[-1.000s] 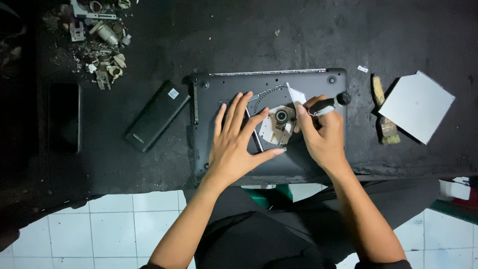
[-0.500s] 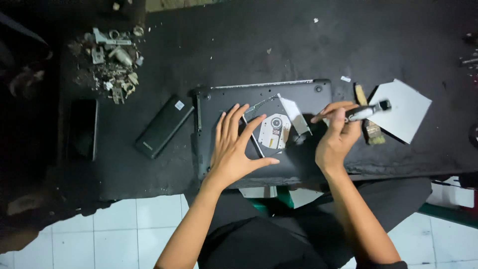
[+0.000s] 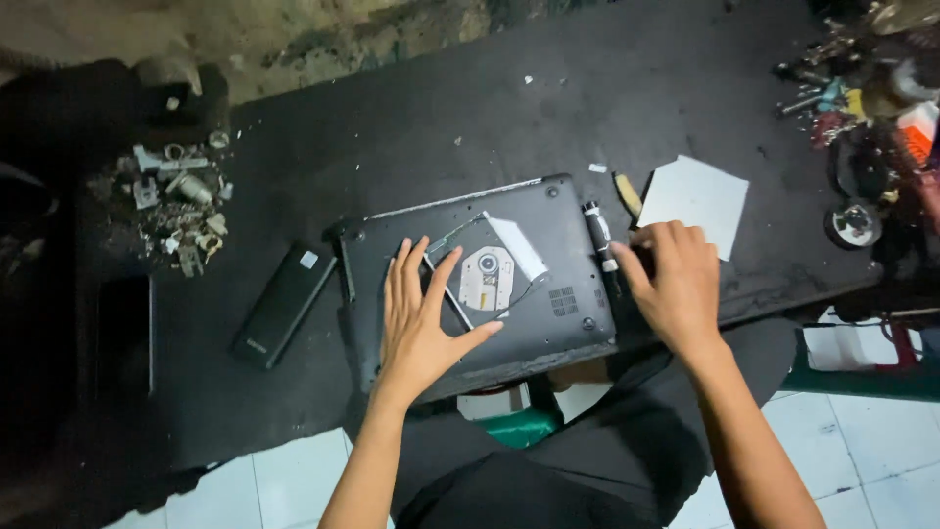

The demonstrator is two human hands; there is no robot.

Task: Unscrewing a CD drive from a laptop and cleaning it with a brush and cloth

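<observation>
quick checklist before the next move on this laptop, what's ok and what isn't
1. Laptop steadied: ok, the left hand lies flat on its underside.
2. Laptop fully on the table: not ok, its near edge juts over the table's edge above the lap.
3. Disc drive open to view: ok, the round hub shows beside the left hand.
4. Screwdriver within reach: ok, it lies by the laptop's right edge at the right hand.
5. Right hand gripping the screwdriver: cannot tell, the fingers rest close beside it.
6. Battery out of the way: ok, it lies apart, left of the laptop.
</observation>
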